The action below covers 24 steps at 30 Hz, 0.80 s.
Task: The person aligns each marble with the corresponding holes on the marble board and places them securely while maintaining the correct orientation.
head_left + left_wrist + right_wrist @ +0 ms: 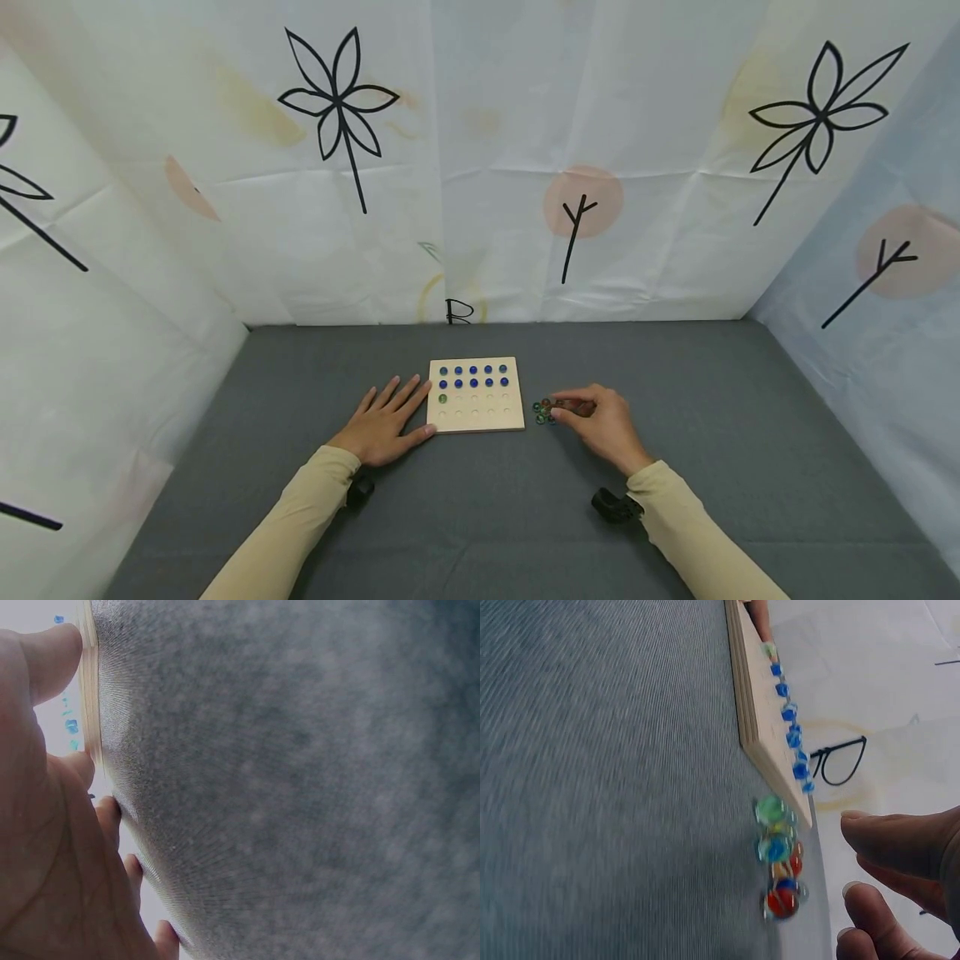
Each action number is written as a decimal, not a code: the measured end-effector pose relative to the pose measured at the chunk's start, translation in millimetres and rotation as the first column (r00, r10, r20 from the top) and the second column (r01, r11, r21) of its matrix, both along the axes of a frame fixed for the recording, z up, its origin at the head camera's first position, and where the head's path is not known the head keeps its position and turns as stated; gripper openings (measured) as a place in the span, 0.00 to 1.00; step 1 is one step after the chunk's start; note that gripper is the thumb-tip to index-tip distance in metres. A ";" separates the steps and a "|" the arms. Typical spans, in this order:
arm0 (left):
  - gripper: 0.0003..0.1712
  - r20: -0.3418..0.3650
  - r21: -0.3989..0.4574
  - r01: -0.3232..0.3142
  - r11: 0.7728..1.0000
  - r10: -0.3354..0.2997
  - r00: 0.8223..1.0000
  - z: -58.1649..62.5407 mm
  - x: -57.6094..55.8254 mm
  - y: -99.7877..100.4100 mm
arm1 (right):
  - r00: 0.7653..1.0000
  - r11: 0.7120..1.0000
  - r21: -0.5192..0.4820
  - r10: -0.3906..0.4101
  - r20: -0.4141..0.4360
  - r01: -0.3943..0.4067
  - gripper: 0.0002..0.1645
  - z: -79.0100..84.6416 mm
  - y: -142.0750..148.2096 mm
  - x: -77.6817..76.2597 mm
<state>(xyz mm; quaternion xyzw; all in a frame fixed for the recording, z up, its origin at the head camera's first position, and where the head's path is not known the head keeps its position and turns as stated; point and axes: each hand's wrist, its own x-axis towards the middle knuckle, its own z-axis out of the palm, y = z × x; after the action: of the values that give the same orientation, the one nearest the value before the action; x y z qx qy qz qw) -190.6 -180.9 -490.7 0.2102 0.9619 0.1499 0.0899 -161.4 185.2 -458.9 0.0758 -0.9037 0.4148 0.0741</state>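
A pale wooden board (480, 423) with rows of shallow round hollows lies flat on the table. Blue marbles (473, 383) fill its two far rows, and a single green marble (442, 399) sits at the left end of the third row. My left hand (381, 427) rests palm down with fingers spread, its thumb and a fingertip at the board's left edge. To the right of the board, my right hand (603, 425) reaches over a small cluster of loose glass marbles (542, 408). Green and red marbles (782, 903) show in the right wrist view, apart from the parted thumb and fingers.
Grey cloth (480, 517) covers the table. White printed sheets (502, 108) stand behind it and on both sides. A dark wrist device (617, 506) is strapped at the right sleeve, another (360, 490) at the left.
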 end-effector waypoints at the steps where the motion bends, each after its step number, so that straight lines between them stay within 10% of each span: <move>1: 0.46 0.000 -0.001 0.000 1.000 0.000 1.000 0.0 0.0 -0.1 | 1.000 1.000 0.003 -0.002 -0.001 0.002 0.15 -0.3 2.4 0.1; 24: 0.47 -0.002 0.004 -0.003 1.000 0.003 1.000 0.1 0.0 0.1 | 0.999 0.995 0.098 -0.008 0.031 0.004 0.12 -7.7 24.4 2.1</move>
<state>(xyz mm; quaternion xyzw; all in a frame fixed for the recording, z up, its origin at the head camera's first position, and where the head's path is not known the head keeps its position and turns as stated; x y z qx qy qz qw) -190.6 -180.7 -490.6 0.2092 0.9619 0.1520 0.0885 -159.2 209.5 -466.5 0.0701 -0.9243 0.3708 0.0573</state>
